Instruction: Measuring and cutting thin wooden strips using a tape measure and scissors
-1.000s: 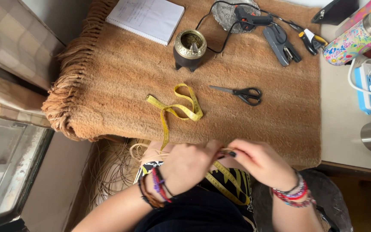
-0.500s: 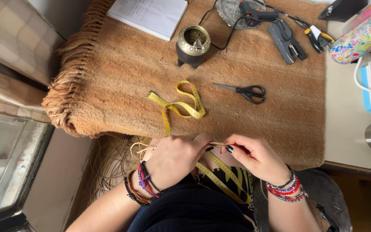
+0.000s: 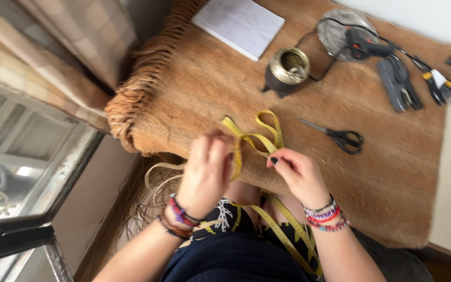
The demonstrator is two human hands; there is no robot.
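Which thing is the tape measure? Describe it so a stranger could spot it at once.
Start from the brown fringed blanket covering the table. Near its front edge, between the left hand and the right hand, lies the tape measure, a thin flat strip looped on itself and trailing down over the person's lap. It is the only bright yellow thing there; the scissors beside it are black and metal.

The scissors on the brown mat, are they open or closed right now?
Closed. The scissors lie flat on the brown mat, blades together in one thin point, the two black handle loops side by side.
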